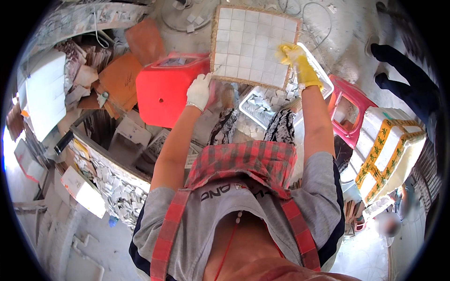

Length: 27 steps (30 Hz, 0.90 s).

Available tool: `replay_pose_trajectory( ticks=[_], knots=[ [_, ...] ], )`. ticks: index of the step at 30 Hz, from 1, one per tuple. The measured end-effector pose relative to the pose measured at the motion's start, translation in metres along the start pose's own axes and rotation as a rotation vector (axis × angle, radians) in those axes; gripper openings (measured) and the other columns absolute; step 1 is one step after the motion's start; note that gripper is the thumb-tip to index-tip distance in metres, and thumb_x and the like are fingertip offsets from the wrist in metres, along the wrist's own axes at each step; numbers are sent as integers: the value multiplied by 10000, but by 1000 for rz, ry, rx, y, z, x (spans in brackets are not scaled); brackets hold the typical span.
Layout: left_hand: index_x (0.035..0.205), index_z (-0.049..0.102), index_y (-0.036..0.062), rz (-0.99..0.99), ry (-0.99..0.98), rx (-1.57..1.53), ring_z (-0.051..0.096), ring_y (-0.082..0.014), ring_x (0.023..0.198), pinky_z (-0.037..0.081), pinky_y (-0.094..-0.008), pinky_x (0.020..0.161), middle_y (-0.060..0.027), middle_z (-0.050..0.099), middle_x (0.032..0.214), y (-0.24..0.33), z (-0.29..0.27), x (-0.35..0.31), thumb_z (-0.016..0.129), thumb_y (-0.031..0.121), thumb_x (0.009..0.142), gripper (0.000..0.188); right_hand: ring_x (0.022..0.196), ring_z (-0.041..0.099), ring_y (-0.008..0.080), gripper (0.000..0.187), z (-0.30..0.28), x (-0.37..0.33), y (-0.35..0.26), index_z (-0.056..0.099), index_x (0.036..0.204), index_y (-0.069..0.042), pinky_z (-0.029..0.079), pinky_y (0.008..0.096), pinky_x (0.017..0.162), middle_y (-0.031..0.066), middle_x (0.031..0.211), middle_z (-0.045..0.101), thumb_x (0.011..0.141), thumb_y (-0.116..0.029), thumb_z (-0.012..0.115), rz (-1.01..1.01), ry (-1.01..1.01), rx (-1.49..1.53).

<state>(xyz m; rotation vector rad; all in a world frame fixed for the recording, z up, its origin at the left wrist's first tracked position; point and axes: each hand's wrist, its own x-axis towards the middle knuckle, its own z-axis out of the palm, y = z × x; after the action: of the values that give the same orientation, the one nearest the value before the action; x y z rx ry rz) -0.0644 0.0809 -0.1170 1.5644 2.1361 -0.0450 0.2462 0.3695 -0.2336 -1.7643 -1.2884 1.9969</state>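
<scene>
Where the tile panel point(253, 47) is: ahead of the person at the top centre of the view, tilted slightly, its lower edge toward the person and its lower right part overlapping a white tray point(252, 117)
Panel face: pale square tiles in a grid, bordered by a rough tan edge
Left hand point(199, 90): in an off-white glove, at the panel's lower left corner, just beside a red stool point(159, 100)
Left fingers: bent and close together at that corner; whether they clamp it cannot be told
Right hand point(300, 63): in a yellow glove, at the panel's right edge, above the tray
Right fingers: reaching over the edge toward the panel's face, blurred; whether they grip or only touch cannot be told
Tray contents: loose white tile pieces point(260, 103), scattered in a jumble
Apron point(239, 161): red and dark check, worn over a grey shirt point(183, 234)
Left side: orange-brown boards point(119, 79) leaning at angles beyond the red stool, and a heap of small pale tiles point(119, 192) nearer the person
Right side: a pinkish-red stool point(358, 119) near a white box point(396, 154) banded with yellow tape
Far right: another person's dark-clothed legs point(405, 70)
</scene>
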Motion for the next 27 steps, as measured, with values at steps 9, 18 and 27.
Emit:
replay_pose_trajectory(
  ticks=[9,18,27],
  knots=[
    [1334,596,116,-2,-8,58,655,-352,971,555,-499,812,-144,606,1137,4,11,3,481,127,965,387,741,727,302,320,-18,29,5,791,857,-143,554,451,694,88,776,761,938,-424,659,68,260,-353],
    [1353,623,126,2,43,37,658,-345,993,556,-471,817,-138,626,1159,-8,18,-4,486,137,984,393,1180,664,326,423,6,-45,-141,717,1234,-159,524,500,963,135,1244,712,983,-450,542,11,282,-1086],
    [1374,610,89,58,105,-86,649,-357,977,553,-472,824,-149,626,1179,-27,39,-4,507,100,961,426,1421,470,315,616,168,-11,-70,502,1485,-106,348,476,1203,137,1544,505,945,-385,600,-1043,-211,-1334]
  ],
)
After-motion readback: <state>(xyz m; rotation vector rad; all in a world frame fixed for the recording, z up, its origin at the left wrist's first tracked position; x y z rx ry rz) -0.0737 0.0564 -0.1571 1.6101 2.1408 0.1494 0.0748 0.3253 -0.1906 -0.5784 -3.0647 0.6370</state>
